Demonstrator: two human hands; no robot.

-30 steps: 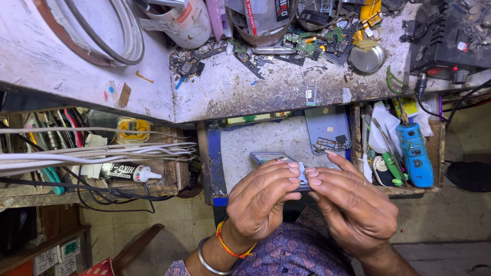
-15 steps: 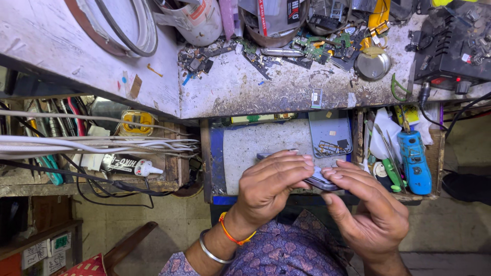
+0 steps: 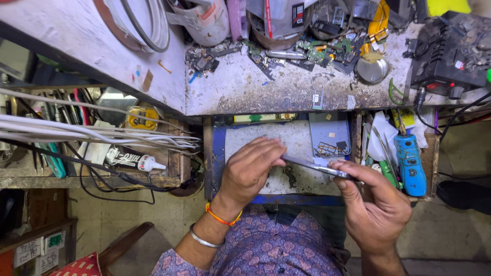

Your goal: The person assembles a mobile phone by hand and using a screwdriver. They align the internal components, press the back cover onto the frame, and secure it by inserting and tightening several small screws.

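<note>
Phone (image 3: pixel 314 166), a thin grey slab seen nearly edge-on, runs with its long axis from upper left to lower right, tilted slightly down toward the right. It hangs in the air over the open drawer (image 3: pixel 215 153) just under the edge of the workbench (image 3: pixel 266 92), between the two hands and held by both.

Left hand (image 3: pixel 250 171) covers the left end of the phone: its fingers (image 3: pixel 266 148) lie side by side, nearly straight, curled lightly over that end, so the end itself is hidden beneath them. Right hand (image 3: pixel 376 207) sits lower and to the right, with its thumb and forefinger pressed on the phone's right end in a pinch and the other fingers folded loosely under.

Beneath the phone, a flat blue-grey plate (image 3: pixel 330 134) with small parts lies in the drawer. A blue tool (image 3: pixel 410 159) lies just right of the right hand. On the left shelf, a black tube with a white nozzle (image 3: pixel 134 159) lies beneath a bundle of white cables (image 3: pixel 92 134).
</note>
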